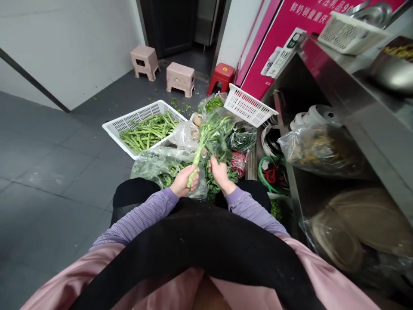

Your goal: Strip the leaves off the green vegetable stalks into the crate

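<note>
My left hand (185,181) is wrapped round the thick lower end of a pale green leafy vegetable stalk (200,150). The stalk points away from me and branches into a leafy top. To its right, my right hand (220,172) is closed, with a dark green leaf (222,148) at its fingers; part of the grip is hidden. Under both hands lie loose green leaves (213,186) and a clear plastic bag (151,161) with greens inside. Beyond, on the left, a white slotted basket (111,129) holds a heap of trimmed green stalks (148,131).
Two pale pink stools (180,77) and a red stool (222,74) stand beyond the baskets. A white basket (250,105) leans at the right. Close on my right is a metal shelf unit (338,82) with bagged goods. A green basket (272,174) sits beside its foot.
</note>
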Demonstrator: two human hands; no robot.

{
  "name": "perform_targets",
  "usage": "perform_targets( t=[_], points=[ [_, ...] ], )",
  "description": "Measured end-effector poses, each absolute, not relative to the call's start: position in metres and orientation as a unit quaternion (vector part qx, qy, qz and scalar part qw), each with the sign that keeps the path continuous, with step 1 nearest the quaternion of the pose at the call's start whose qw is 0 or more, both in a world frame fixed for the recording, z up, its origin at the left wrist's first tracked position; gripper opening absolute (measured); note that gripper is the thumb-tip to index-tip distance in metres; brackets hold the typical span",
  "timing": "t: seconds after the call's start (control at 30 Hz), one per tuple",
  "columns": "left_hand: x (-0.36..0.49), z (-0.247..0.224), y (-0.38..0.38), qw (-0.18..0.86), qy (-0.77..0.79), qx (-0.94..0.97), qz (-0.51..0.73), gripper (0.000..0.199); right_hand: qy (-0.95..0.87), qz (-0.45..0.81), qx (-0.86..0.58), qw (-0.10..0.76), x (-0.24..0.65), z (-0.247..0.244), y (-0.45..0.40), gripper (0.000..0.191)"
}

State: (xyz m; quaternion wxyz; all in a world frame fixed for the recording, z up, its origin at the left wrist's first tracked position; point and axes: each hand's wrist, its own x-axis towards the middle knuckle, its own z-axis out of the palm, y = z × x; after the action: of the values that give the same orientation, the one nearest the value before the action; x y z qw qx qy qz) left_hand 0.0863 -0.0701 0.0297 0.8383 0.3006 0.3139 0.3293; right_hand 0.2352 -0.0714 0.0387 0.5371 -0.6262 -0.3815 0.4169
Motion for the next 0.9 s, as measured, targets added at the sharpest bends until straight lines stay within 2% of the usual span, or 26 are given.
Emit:
perform_targets(
  t=[0.13, 0.23, 0.4, 0.53, 0.67, 0.77, 0.83, 0.9],
  points=[
    [0.092, 0.026, -0.081, 0.801, 0.348, 0.363, 0.324, 0.039, -0.393, 0.396, -0.647, 0.520, 0.249, 0.033, -0.042, 0.044],
    [0.096, 0.024, -0.085, 0.791, 0.370, 0.368, 0.320, 0.040, -0.487, 0.268, -0.652, 0.516, 0.255, 0.023, -0.035, 0.036],
    [0.098, 0.024, -0.089, 0.874, 0.334, 0.257, 0.242, 0.028, -0.658, 0.101, -0.561, 0.492, 0.276, 0.003, -0.055, 0.021],
    [0.103, 0.022, -0.088, 0.919, 0.325, 0.148, 0.169, 0.029, -0.746, -0.005, -0.504, 0.436, 0.283, -0.004, -0.071, 0.023],
    [0.104, 0.017, -0.073, 0.913, 0.327, 0.082, 0.232, 0.033, -0.788, 0.084, -0.464, 0.396, 0.265, -0.014, -0.084, 0.024],
    [0.098, 0.017, -0.062, 0.928, 0.276, 0.068, 0.241, 0.034, -0.638, 0.184, -0.646, 0.376, 0.274, -0.022, -0.078, 0.021],
    [0.093, 0.018, -0.060, 0.944, 0.230, 0.083, 0.223, 0.035, -0.499, 0.268, -0.772, 0.290, 0.296, -0.024, -0.064, 0.020],
    [0.090, 0.019, -0.060, 0.950, 0.202, 0.103, 0.215, 0.037, -0.439, 0.337, -0.810, 0.196, 0.321, -0.022, -0.048, 0.027]
  ],
)
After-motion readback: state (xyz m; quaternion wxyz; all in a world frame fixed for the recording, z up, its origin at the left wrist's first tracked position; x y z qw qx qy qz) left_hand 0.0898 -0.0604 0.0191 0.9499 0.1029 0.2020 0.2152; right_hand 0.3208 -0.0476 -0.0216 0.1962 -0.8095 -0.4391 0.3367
